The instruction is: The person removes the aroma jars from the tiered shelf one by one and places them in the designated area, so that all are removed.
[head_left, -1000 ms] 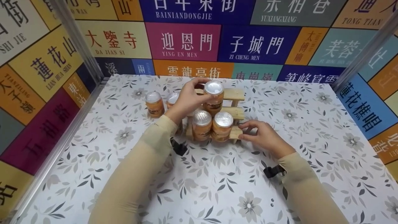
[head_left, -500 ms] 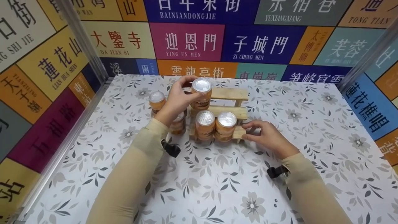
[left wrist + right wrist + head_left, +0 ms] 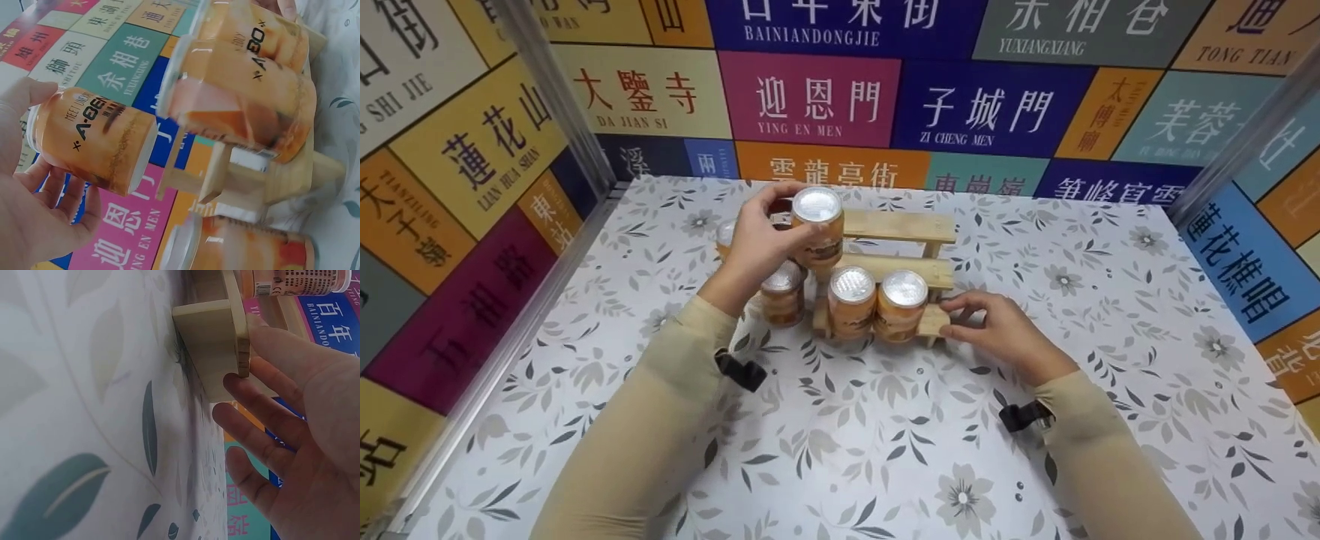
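Note:
In the head view my left hand (image 3: 769, 236) grips an orange-labelled can (image 3: 819, 238) by its sides, over the left end of a stepped wooden rack (image 3: 896, 223). Dark lettering shows on this held can (image 3: 93, 135) in the left wrist view. Two similar cans, a left one (image 3: 851, 304) and a right one (image 3: 901, 307), stand side by side on the lowest step. At that step's right end, my right hand (image 3: 997, 330) pinches the board; the thumb and fingers lie around its end (image 3: 243, 354) in the right wrist view.
Left of the rack, another can (image 3: 782, 296) stands on the flower-patterned tablecloth (image 3: 885, 450). One more can (image 3: 724, 238) is mostly hidden behind my left hand. Panels with coloured signs (image 3: 810, 97) wall off the back and sides.
My left hand has carried its can leftward, from above the rack's middle to its left end. The right hand stays at the lowest step, and the two cans there have not moved.

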`<state>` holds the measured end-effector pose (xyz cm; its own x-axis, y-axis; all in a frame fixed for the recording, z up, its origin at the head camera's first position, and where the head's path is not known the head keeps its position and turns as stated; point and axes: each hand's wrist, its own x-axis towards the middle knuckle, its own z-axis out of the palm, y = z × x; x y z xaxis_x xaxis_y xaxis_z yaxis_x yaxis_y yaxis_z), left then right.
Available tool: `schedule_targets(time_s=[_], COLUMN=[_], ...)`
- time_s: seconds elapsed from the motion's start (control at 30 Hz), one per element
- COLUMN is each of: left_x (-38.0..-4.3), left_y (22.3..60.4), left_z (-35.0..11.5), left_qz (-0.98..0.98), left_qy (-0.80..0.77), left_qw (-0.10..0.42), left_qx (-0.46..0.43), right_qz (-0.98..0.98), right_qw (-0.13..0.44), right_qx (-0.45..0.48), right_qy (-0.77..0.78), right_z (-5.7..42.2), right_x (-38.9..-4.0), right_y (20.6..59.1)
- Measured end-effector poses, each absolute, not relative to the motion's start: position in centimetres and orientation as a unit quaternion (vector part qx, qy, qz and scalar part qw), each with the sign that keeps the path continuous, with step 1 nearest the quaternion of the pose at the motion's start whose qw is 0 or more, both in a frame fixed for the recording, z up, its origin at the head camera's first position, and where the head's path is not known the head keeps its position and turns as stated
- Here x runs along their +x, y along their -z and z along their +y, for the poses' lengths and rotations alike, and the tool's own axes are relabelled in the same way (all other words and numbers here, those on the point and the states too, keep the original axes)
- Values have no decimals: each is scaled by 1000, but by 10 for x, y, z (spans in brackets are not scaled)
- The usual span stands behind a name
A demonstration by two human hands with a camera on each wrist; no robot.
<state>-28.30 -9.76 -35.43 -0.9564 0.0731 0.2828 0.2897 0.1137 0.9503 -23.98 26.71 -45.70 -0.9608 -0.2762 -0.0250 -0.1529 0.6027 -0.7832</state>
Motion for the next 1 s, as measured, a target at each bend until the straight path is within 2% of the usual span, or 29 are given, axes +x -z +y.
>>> schedule_targets(time_s=[0.2,0.77,1.0], left_x=[-277,-266,-267], left_y=[355,372,391], left_z=[-120,-178,-200], left_qz=[-740,-730,-732], left_qy=[658,668,667], left_qw=[90,145,136], left_qx=[-108,-28,7], right_qz=[900,900,900], right_qw=[47,57,57], right_qx=[-138,-138,-141], right_qy=[411,410,408], right_z=[268,271,269], right_x=[-242,-242,-243], right_y=[456,456,460])
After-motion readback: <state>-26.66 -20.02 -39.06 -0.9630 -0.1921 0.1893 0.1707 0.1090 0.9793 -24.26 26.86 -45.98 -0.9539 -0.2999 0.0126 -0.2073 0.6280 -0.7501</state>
